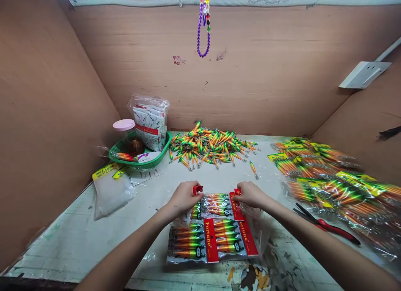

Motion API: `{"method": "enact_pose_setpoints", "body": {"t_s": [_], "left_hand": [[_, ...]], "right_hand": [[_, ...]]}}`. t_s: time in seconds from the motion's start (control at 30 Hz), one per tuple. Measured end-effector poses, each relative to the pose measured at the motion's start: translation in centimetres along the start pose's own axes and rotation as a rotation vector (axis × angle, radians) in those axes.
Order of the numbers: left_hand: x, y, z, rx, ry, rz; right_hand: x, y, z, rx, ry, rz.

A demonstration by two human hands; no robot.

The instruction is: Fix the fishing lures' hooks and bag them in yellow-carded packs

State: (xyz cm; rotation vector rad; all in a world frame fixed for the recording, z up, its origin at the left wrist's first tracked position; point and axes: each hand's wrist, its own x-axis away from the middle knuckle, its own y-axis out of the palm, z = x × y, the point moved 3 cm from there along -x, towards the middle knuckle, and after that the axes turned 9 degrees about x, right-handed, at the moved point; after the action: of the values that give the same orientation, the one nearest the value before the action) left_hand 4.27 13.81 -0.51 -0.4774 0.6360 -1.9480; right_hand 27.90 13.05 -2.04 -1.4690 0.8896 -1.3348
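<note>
My left hand [184, 199] is closed, pinching the red header of a clear lure packet [196, 211]. To its right, my right hand [252, 195] grips the red header of another lure packet [216, 205], which shows green, yellow and orange fishing lures through the plastic. Both held packets lie over a layer of similar packets [188, 243] with red "Fortune" headers [211, 241]. A clear outer bag seems to surround this layer, its loose plastic showing near my right wrist. My fingertips are partly hidden by the folded headers.
Loose lures [209, 145] are heaped at the back, with a single lure [253, 170] apart. Yellow-labelled lure packets [338, 191] and red-handled pliers [332, 228] lie right. A green basket [150, 160] and a white-filled bag [112, 193] stand left. Purple beads [203, 36] hang above.
</note>
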Motion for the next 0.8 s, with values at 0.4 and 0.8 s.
{"method": "enact_pose_setpoints", "body": {"t_s": [0.4, 0.8], "left_hand": [[0.9, -2.2, 0.9, 0.140, 0.121, -0.053], [1.9, 0.5, 1.4, -0.038, 0.265, -0.317]], "right_hand": [[6.5, -3.7, -1.7, -0.048, -0.556, 0.551], [10.4, -3.3, -3.9, 0.184, -0.808, 0.810]]}}
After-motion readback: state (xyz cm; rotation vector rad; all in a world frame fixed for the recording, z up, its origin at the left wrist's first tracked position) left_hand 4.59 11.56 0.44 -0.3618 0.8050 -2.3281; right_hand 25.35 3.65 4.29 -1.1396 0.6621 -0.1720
